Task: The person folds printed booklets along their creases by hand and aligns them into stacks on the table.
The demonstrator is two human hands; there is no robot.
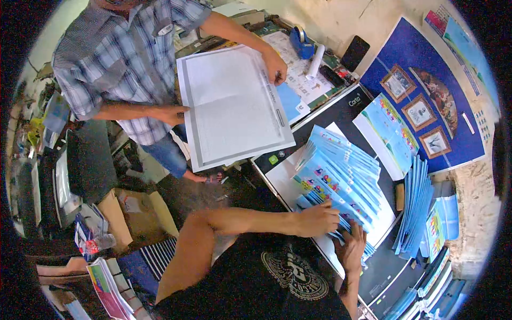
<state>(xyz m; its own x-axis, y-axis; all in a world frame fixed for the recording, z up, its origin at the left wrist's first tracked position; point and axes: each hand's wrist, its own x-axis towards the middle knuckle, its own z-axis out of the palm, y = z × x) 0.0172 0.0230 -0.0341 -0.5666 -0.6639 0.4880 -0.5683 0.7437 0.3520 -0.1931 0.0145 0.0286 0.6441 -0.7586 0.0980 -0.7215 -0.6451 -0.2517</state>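
A fanned pile of blue printed leaflets (341, 176) with small colourful figures lies on a white sheet on the black table. My left hand (317, 218) is closed at the pile's near edge, fingers curled on a leaflet. Just beside it, my right hand (352, 245) has its fingers bent around the lower end of the leaflets; the fingertips are partly hidden. More folded blue leaflets (414, 205) stand bunched to the right of the pile.
Across the table corner, a person in a checked shirt (128, 64) holds a large white sheet (234, 106) in both hands. A blue tape dispenser (303, 44) sits at the back. A blue board with framed pictures (426, 101) leans on the wall. An open cardboard box (138, 216) is at left.
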